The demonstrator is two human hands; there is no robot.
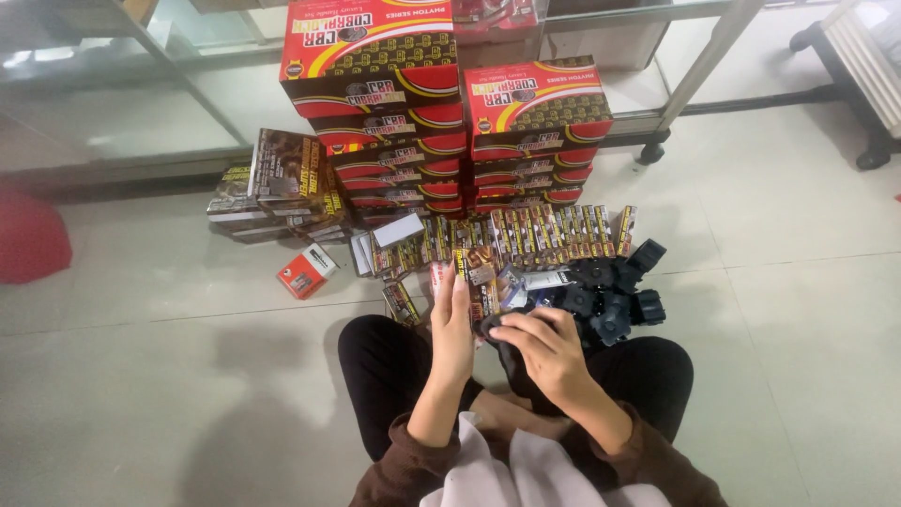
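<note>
I sit on the floor with black-trousered knees apart. My left hand (453,324) is upright with its fingers straight, touching the left side of a black plastic part (495,328). My right hand (542,349) curls over that same black part from the right and grips it. Just beyond the hands lies a heap of similar black plastic parts (612,286). A row of small upright printed boxes (526,235) stands in front of me, with a few loose small boxes (474,272) near my left hand.
Two stacks of red and yellow flat cartons (441,131) rise behind the row. Dark printed boxes (277,188) pile at the left, a small red and white box (306,270) lies on the tiled floor. A metal table leg with a caster (657,141) stands behind; a red object (28,235) sits far left.
</note>
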